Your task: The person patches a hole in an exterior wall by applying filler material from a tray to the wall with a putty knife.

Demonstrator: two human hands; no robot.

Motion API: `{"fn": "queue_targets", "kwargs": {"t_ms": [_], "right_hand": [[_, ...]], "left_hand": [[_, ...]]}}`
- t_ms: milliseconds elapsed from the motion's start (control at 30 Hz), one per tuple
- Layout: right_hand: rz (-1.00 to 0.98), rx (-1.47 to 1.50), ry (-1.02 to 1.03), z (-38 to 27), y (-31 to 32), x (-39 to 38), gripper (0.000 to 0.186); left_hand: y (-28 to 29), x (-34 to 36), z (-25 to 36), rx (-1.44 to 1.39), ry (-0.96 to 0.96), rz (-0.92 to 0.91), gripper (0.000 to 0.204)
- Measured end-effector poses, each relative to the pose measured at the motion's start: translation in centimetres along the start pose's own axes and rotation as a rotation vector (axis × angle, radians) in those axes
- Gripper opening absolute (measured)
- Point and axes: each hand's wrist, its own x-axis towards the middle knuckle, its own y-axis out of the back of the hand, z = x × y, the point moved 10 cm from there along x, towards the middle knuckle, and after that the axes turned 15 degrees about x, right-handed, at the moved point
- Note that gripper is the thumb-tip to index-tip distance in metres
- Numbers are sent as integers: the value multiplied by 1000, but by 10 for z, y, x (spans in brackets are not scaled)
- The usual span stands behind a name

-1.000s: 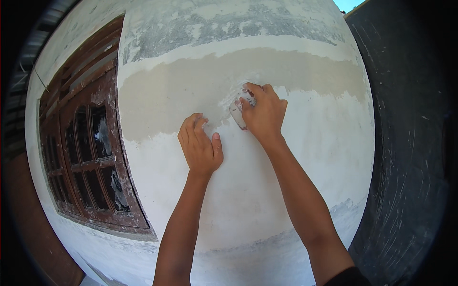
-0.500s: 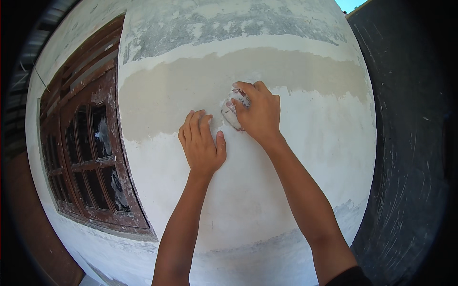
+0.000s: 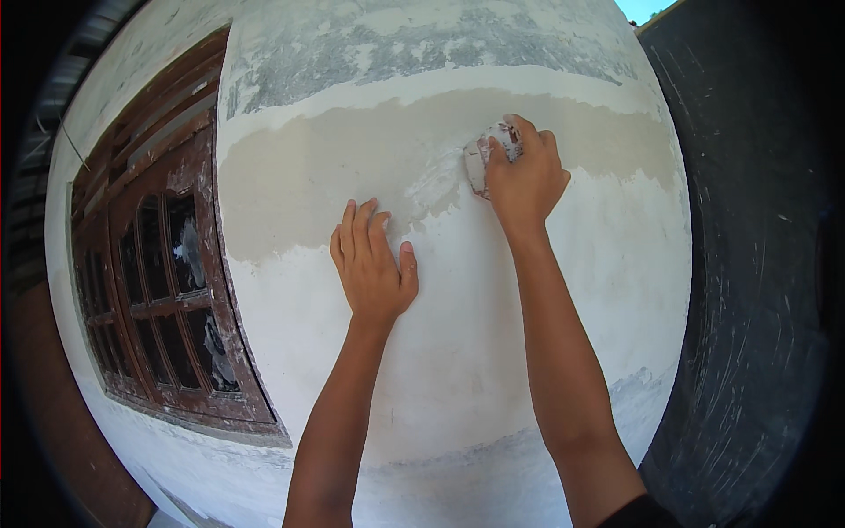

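Observation:
My right hand (image 3: 532, 185) grips a block caked with white powder (image 3: 476, 165), reddish-brown patches showing through, and presses it against the wall (image 3: 458, 352). Its underside is hidden, so I cannot tell its exact kind. The hand is at the lower edge of a beige band (image 3: 308, 172) that runs across the white wall. Pale scuffed streaks (image 3: 440, 176) cross the band just left of the block. Lower and to the left, my left hand (image 3: 371, 268) rests on the wall with its fingers spread, holding nothing; its fingertips reach the beige band.
A brown wooden window frame (image 3: 172, 304) with dark panes and white smears is set in the wall at left. Rough grey patches (image 3: 422, 44) mark the wall above the band. A dark scratched surface (image 3: 748, 264) stands beyond the wall's right edge.
My right hand has slid up and to the right with the block, uncovering pale streaks on the beige band. My left hand has stayed in place.

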Motion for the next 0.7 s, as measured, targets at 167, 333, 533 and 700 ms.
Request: {"fn": "queue_targets", "kwargs": {"t_ms": [167, 333, 533, 700], "right_hand": [[-197, 31, 71, -8, -49, -14, 35], [-13, 43, 21, -11, -15, 6, 35], [-30, -67, 35, 11, -14, 12, 35], [-263, 202, 85, -18, -42, -16, 32]], "left_hand": [[1, -1, 0, 0, 6, 4, 38], [0, -2, 0, -19, 4, 1, 38], [2, 0, 0, -25, 9, 8, 37], [-1, -1, 2, -20, 1, -4, 37]]}}
